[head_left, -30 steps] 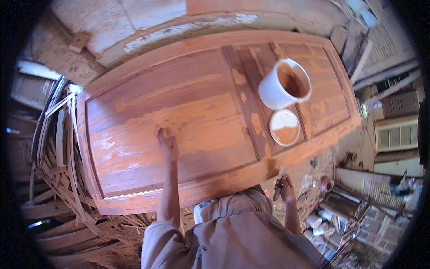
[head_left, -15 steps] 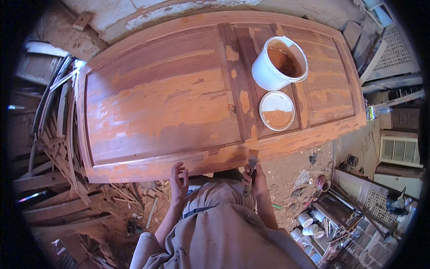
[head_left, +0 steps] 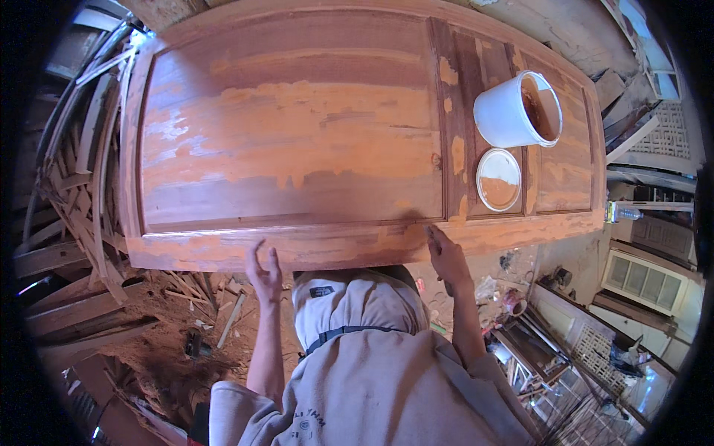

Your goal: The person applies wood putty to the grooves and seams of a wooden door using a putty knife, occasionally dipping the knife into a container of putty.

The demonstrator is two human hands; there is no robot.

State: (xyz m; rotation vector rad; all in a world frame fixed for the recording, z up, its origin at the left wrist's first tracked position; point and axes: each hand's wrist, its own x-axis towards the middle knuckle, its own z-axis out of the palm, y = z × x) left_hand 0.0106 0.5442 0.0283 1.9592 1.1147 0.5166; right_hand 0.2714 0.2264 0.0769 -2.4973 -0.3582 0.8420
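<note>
I've got the panelled wooden door (head_left: 387, 187) lying flat at 12 o'clock, orange filler (head_left: 282, 137) in broad patches on its big panel, bare wood betw. White tub (head_left: 506, 115) sits on it at 2 o'clock w/ filler inside; round lid (head_left: 507, 169), also smeared, is just beside, approx 2:30.

L hand (head_left: 266, 281) at 8 o'clock by the near rail: fingers loosely curled, thumb well apart, nothing held. R hand (head_left: 450, 262) at 4 o'clock: fingers straight, close together, tips at the near rail; can't tell if touching.

Hands are wider apart vs half a sec ago. Scraper showed upright in R hand then; now just a dark sliver (head_left: 448, 288) by the palm, so can't tell if it's gripped. My read: neither hand's on the big panel, so no spreading rn.

Farther out: leaning timber (head_left: 93, 137) approx 10 o'clock, glazed frame (head_left: 639, 281) just past 3.
</note>
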